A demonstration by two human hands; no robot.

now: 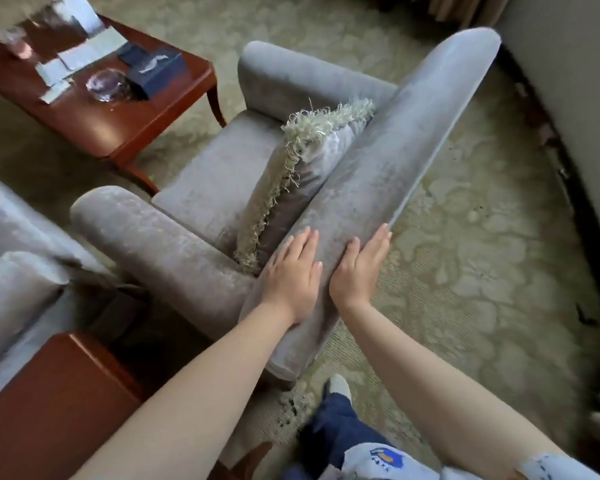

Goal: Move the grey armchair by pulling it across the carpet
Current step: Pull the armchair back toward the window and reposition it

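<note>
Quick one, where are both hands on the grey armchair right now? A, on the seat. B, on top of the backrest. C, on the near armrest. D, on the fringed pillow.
B: the left hand and right hand both lie flat, fingers straight, on top of the backrest of the grey armchair.

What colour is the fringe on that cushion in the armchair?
The fringe is a pale, greenish cream, clearest in the head view.

Both hands lie on the armchair (222,174) backrest, left hand (291,271) beside right hand (357,271). A cushion (302,168) leans against it. The counter (94,119) stands beyond the seat.
</note>
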